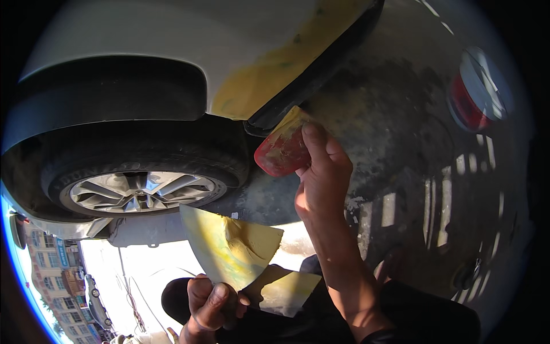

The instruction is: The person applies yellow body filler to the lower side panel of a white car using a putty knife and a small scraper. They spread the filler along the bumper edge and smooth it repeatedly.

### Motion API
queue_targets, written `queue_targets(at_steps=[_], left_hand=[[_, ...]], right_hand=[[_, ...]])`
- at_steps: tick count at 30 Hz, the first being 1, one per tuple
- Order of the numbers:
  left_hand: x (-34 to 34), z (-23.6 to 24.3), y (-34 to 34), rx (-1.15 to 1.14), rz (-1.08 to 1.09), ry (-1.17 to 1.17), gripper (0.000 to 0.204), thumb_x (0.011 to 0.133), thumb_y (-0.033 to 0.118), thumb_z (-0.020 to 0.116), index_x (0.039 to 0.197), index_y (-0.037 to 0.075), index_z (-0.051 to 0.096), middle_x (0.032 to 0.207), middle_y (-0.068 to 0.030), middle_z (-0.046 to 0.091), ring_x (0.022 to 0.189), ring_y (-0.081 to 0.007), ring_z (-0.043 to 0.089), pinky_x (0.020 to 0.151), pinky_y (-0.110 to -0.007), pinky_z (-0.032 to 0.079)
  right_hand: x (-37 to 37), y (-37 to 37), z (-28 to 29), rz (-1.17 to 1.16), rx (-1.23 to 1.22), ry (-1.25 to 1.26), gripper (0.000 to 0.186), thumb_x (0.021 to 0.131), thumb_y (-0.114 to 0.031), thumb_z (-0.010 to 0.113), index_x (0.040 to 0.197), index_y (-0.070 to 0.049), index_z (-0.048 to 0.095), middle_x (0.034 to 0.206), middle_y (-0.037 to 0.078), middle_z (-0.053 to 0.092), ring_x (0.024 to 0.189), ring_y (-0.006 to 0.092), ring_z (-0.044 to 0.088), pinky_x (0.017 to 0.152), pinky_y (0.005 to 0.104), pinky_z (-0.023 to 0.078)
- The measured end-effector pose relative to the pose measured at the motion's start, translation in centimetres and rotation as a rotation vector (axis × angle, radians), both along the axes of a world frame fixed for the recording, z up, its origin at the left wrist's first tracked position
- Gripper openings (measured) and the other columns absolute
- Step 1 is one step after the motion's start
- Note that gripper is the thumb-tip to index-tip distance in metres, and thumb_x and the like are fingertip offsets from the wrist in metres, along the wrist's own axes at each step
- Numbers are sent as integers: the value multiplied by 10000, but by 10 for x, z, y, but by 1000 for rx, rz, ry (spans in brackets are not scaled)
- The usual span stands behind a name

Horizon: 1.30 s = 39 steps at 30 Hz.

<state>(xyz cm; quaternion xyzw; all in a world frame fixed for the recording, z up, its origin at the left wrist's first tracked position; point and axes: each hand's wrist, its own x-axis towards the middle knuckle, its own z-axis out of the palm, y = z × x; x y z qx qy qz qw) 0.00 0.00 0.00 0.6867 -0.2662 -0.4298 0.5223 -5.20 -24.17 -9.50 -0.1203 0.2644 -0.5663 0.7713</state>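
My left hand is closed on the lower edge of a thin, pale putty board, which carries a mound of yellow body filler. Another thin, yellow-smeared sheet sticks out beside those fingers; whether they grip it too, I cannot tell. Pinched between thumb and fingers of my right hand is a red putty spreader, with dried smears and yellow filler along its upper edge. It is just below the car's lower body panel, where a yellow filler patch runs along the corner.
The car's wheel and dark arch trim are at the left. A red and white bucket stands on the stained floor at far right. Bright ground, cables, a parked car and buildings show at lower left.
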Motion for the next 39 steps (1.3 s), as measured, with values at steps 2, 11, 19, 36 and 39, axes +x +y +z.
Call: queue_targets(at_steps=[2,11,19,36,39], left_hand=[[3,0,0,-62,-48,56,486,1005,317,590,825,-120,703,489,-96,574,371,-166,516,435,-281,473],[-7,-2,0,-68,-6,43,492,1013,299,584,816,-140,685,482,-98,563,357,-170,509,409,-286,457],[-6,-4,-7,-42,-21,53,467,1033,235,551,770,-133,667,506,-110,567,380,-171,519,404,-280,450],[-2,-2,-15,9,19,8,519,1034,312,547,693,-64,657,477,-79,541,405,-167,543,430,-277,440],[-4,-1,-22,6,53,-25,469,1045,245,544,714,-68,656,516,-74,571,433,-131,543,430,-258,424]], right_hand=[[2,0,0,-32,-24,33,207,984,-123,673,1105,42,705,979,48,722,883,71,633,814,253,506],[-10,-2,5,-57,-232,121,201,977,-49,640,1125,81,682,990,76,733,903,86,660,837,254,524],[-45,-15,8,231,-605,46,214,958,11,662,1161,77,660,1041,141,746,1017,166,696,948,324,547],[-102,-40,20,532,-1364,514,175,775,120,706,933,50,736,884,152,749,747,209,726,684,308,588],[-109,-45,29,226,-1350,669,193,782,129,703,945,32,739,900,149,748,778,205,725,684,303,590]])
